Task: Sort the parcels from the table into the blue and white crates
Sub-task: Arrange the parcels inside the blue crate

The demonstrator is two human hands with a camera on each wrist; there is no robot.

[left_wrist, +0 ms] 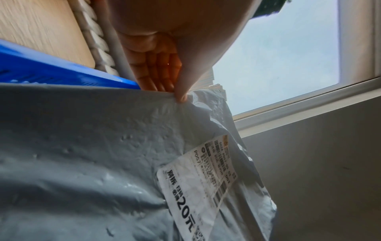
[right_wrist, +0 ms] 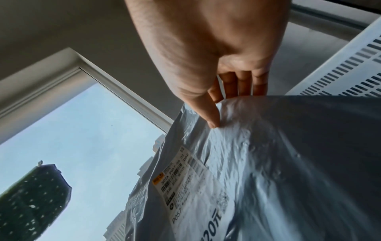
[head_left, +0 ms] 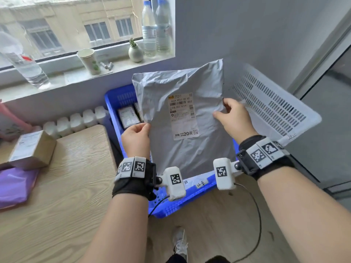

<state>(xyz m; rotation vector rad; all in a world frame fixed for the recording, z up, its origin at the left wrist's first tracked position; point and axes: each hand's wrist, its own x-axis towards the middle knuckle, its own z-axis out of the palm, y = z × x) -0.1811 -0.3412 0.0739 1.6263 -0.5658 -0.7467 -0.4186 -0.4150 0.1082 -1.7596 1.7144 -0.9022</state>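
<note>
A large grey plastic mailer parcel [head_left: 190, 152] with a white shipping label [head_left: 183, 115] faces me, held upright over the blue crate [head_left: 191, 192]. My left hand [head_left: 135, 138] pinches its left edge, thumb in front and fingers behind, as the left wrist view shows on the parcel [left_wrist: 92, 154]. My right hand [head_left: 230, 118] pinches the right edge; the right wrist view shows its thumb on the parcel [right_wrist: 278, 163]. The blue crate holds at least one small labelled parcel [head_left: 128, 116]. The white crate [head_left: 273, 107] stands just right of it.
On the wooden table [head_left: 62, 186] at left lie a cardboard box parcel [head_left: 32, 149] and a purple mailer [head_left: 15, 186]. The windowsill holds water bottles [head_left: 155, 27], a paper cup [head_left: 89, 60] and a small plant vase [head_left: 135, 52]. A white radiator [head_left: 76, 120] runs under the sill.
</note>
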